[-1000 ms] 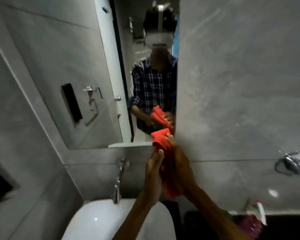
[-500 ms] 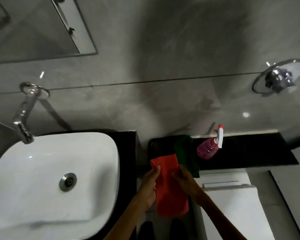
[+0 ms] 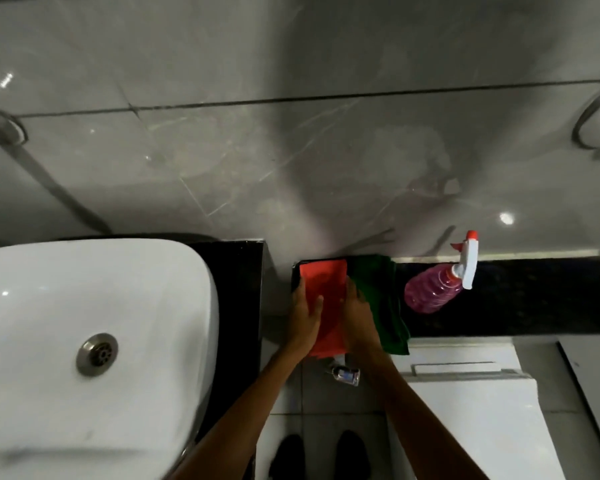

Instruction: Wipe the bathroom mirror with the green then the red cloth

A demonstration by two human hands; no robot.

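Just red cloth [image 3: 327,283] beside green cloth [image 3: 384,306]

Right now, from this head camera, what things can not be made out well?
1. Bathroom mirror: not inside the head view at all.
2. Folded red cloth: its lower part is covered by the left hand and the right hand.
3. Small shiny object below the cloth: blurred and too small to name.
4. Chrome wall ring: cut off by the right edge.
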